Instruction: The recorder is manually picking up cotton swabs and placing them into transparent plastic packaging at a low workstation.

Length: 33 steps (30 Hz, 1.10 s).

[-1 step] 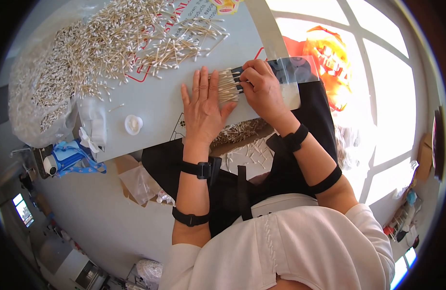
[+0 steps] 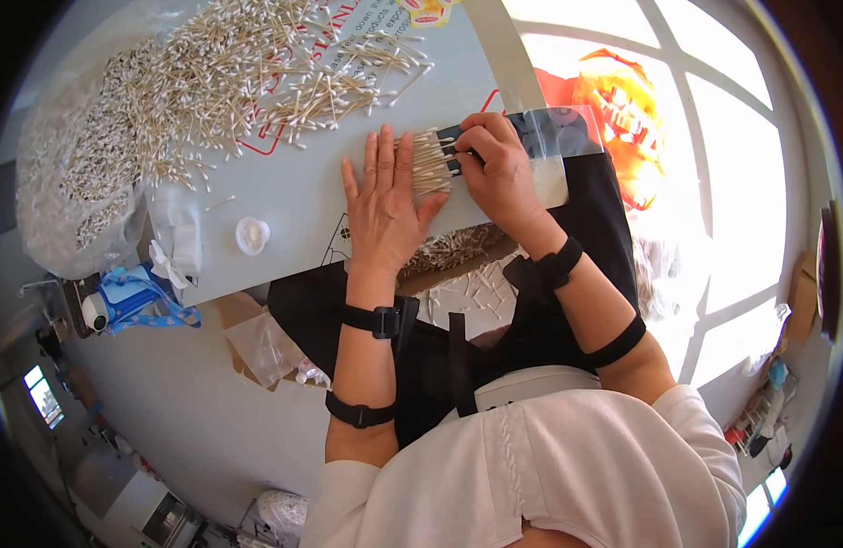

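Note:
My left hand point(image 2: 381, 203) lies flat, fingers stretched, over the left end of a row of cotton swabs point(image 2: 431, 163) set side by side on the table. At the row's right end is my right hand point(image 2: 499, 169), its fingers curled and thumb bent in against the swab tips. Whatever those fingertips hold is hidden. Beneath that hand, a clear plastic bag with a dark printed face point(image 2: 557, 132) stretches right to the table's edge. A big heap of loose cotton swabs point(image 2: 230, 78) covers the far left of the table.
A clear bag full of swabs point(image 2: 97, 160) slumps over the left edge. Nearer stands a small white round tub point(image 2: 252, 236). More swabs lie in an open box point(image 2: 453, 251) below the table's front edge. An orange plastic bag point(image 2: 618, 119) is beyond the right edge.

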{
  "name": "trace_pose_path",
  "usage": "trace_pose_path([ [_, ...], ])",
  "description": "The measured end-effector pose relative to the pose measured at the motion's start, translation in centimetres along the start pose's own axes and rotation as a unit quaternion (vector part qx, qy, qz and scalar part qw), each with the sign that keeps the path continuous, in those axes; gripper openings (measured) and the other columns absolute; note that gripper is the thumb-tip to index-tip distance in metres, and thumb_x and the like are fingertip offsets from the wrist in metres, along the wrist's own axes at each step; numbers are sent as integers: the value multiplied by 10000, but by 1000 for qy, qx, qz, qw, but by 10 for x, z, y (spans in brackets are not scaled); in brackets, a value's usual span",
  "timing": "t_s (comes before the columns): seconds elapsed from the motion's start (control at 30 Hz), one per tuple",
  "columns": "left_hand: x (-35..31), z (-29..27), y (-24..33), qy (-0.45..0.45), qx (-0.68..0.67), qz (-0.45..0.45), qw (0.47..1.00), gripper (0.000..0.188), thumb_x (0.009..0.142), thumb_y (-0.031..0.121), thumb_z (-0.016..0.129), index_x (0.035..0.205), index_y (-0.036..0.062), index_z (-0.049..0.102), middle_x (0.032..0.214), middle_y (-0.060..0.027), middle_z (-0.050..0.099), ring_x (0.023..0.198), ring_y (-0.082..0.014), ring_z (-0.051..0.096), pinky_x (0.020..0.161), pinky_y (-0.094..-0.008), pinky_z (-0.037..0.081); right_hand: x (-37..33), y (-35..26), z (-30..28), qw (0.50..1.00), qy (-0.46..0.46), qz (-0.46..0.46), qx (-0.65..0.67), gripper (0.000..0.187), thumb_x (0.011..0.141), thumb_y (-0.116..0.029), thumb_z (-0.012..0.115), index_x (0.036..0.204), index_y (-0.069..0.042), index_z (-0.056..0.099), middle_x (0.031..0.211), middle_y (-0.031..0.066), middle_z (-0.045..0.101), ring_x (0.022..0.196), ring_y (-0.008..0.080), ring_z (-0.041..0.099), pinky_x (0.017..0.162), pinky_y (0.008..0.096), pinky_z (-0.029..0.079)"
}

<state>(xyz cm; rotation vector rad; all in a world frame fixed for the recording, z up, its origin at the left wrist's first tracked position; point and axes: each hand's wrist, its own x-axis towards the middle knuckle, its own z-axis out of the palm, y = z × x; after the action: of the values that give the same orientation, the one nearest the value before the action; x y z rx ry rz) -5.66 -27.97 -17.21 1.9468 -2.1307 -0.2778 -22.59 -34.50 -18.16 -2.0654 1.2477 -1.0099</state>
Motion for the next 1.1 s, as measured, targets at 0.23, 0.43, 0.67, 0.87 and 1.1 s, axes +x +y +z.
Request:
trace_pose_path([
  [0.23,0,0,9,-2,19,28,999,869,863,487,650,1545,108,268,1617,-122,218,1502,-307,178,1177,-594,114,-12,-10,6,959,83,140,234,224,889,1,610,1112,16,592,1305,142,535,1150,265,566,961,336,466],
  [0.43,23,8,-3,60,-9,22,998,767,937,449,587,1531,66,289,1590,-160,258,1479,-319,226,1188,-536,147,-8,-9,14,947,103,135,273,250,984,-79,540,1209,23,581,1371,139,511,1232,232,516,1002,322,429],
  [0.67,26,21,-6,284,-502,-132,806,574,1059,375,412,1476,-18,362,1527,-162,374,1415,-242,342,1178,-377,248,13,-6,34,933,141,106,315,316,1026,-164,513,1271,31,561,1415,159,491,1268,246,499,1034,322,406],
  [0.87,38,29,11,291,-521,-137,790,578,1066,389,382,1465,-29,371,1511,-172,390,1409,-248,354,1182,-385,248,22,-9,41,948,122,96,276,338,1034,-195,500,1266,44,561,1424,187,492,1266,278,512,1044,335,409],
  [1.1,26,16,3,339,-526,-146,766,401,986,229,592,1303,-10,535,1342,-144,549,1272,-243,492,1105,-385,349,22,5,34,924,91,138,344,388,1050,-248,477,1277,51,575,1397,131,533,1261,190,516,1081,301,401],
])
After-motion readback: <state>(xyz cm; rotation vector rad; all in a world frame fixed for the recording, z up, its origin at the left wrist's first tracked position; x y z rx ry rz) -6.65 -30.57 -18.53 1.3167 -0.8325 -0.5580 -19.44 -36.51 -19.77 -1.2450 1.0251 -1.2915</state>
